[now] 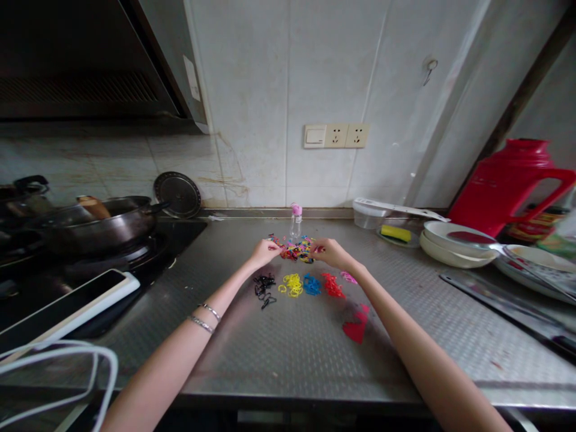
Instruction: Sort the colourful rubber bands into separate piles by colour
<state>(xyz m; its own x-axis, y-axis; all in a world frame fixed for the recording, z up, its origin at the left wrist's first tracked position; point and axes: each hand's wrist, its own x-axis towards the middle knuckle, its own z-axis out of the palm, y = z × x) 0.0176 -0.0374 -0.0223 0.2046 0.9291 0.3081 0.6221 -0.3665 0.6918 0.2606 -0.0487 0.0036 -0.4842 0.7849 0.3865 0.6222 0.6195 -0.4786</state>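
Note:
My left hand [265, 253] is at the left edge of a mixed heap of small coloured rubber bands [296, 251], its fingers pinched together. At the heap's right edge is my right hand [332, 253], also closed in a pinch. Whatever either pinch holds is too small to make out. Nearer to me lie sorted piles: black bands [264, 287], yellow bands [293, 285], blue bands [311, 284], red bands [332, 285] and a few pink bands [348, 276] partly beside my right forearm. A small clear bottle with a pink top [296, 223] stands behind the heap.
Red torn pieces [355, 329] lie on the metal counter [279, 366]. On the right are a knife [504, 309], stacked bowls [454, 255], a yellow sponge [396, 233] and a red thermos jug [499, 186]. A pan [103, 231] sits on the stove at left, near a white-edged device [76, 312].

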